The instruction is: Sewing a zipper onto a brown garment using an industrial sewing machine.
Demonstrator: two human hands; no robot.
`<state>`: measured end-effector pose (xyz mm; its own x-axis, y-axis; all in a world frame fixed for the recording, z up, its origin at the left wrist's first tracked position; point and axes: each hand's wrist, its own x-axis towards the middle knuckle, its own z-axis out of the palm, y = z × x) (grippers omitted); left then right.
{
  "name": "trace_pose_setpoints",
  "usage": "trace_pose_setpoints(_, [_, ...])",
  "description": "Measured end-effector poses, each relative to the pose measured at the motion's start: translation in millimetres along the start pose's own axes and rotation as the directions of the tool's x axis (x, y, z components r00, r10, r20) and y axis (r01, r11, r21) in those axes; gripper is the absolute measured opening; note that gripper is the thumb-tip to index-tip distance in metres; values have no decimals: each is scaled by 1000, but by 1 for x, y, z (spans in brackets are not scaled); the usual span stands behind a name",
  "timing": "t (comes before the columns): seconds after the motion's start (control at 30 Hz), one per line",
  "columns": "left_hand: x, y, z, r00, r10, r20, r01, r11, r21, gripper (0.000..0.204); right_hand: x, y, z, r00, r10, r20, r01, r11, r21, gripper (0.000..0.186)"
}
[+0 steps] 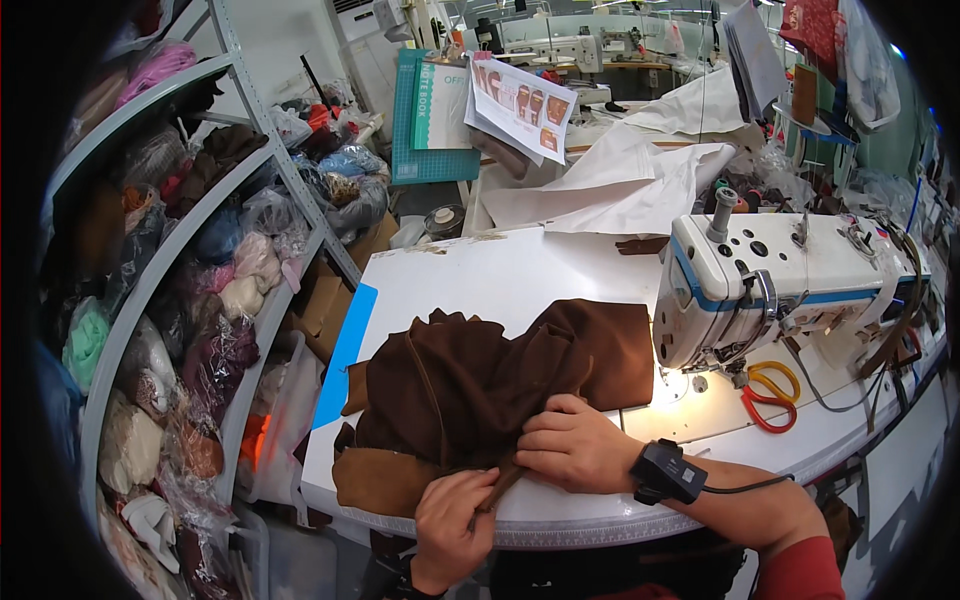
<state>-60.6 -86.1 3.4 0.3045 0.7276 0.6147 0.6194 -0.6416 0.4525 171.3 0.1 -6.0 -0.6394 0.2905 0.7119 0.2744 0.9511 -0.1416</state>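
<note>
A bunched piece of dark brown leather or heavy cloth [450, 385] lies in folds on the white sewing table [470, 275]. A lighter brown, suede-like flap [385, 480] shows at its near left corner. My left hand [455, 525] pinches the near edge of the brown piece at the table's front. Just to the right, my right hand [575, 445] presses on the piece with its fingers curled over a fold. The white and blue sewing machine [790, 285] stands right of the brown piece, its lamp lighting the needle area.
Scissors with red and yellow handles [770, 397] lie beside the machine. On the left, a grey metal shelf [165, 235] holds several plastic-wrapped bundles. White sheets [625, 180] and a clipped paper with pictures [522, 105] are at the back. A ruler strip [600, 530] runs along the front edge.
</note>
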Motion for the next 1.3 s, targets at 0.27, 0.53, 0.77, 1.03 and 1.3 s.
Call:
trace_pose_setpoints(0.27, [3, 4, 7, 980, 149, 128, -154, 988, 28, 36, -5, 1, -7, 990, -104, 97, 107, 994, -23, 31])
trace_pose_setpoints(0.53, [2, -8, 5, 893, 283, 349, -329, 941, 78, 39, -9, 3, -22, 940, -173, 294, 199, 978, -59, 33])
trace_pose_setpoints(0.77, [-8, -3, -2, 821, 185, 539, -288, 951, 111, 58, -34, -3, -31, 890, -109, 443, 121, 993, 1, 53])
trace_pose_setpoints(1.03, [-6, -5, -2, 814, 203, 545, -326, 935, 138, 63, -28, -12, -29, 904, -39, 426, 37, 999, 12, 54])
trace_pose_setpoints(1.3, [-26, -15, 1, 846, 360, 394, -435, 892, 118, 44, -36, -19, -28, 940, 37, 339, -70, 994, 87, 45])
